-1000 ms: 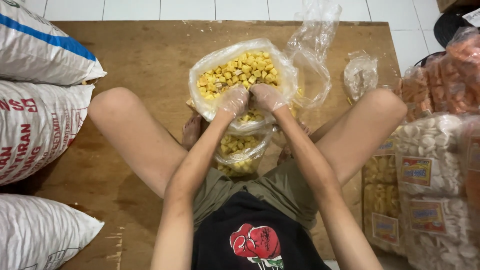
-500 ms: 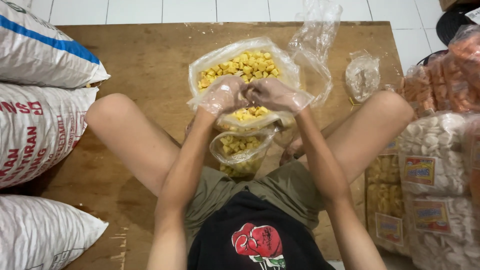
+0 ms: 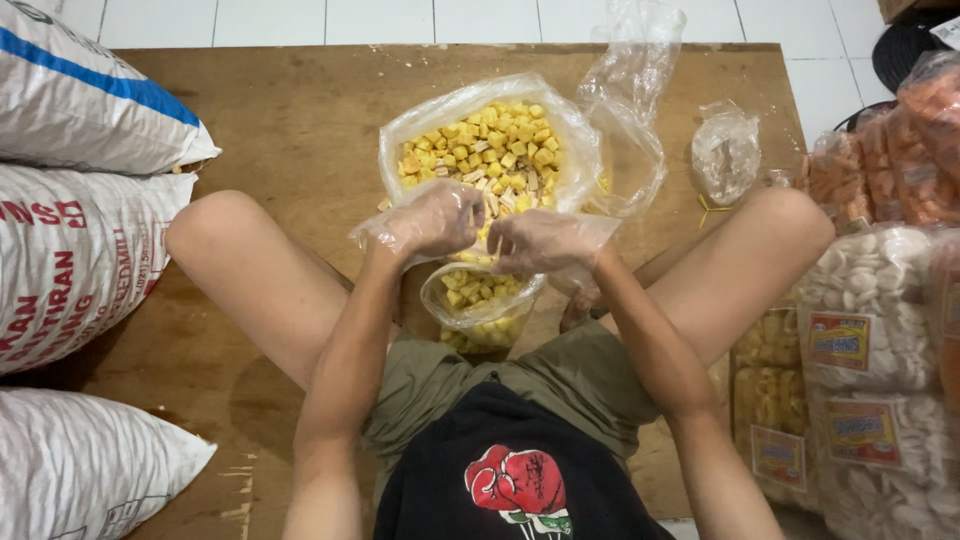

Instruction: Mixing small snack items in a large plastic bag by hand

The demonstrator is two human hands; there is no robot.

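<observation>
I sit on a wooden board with my legs apart. My left hand and my right hand both wear thin clear plastic gloves and are cupped together over a small clear bag partly filled with yellow snack pieces. Yellow pieces show between my fingers. Just beyond my hands stands a large clear bag, open at the top and full of the same yellow and pale snack pieces.
Three white woven sacks lie along the left. Packed snack bags are stacked at the right. An empty clear bag and a small tied bag lie right of the big bag. White tiled floor lies beyond the board.
My hands drew back from the large bag toward me and now hover over the small bag.
</observation>
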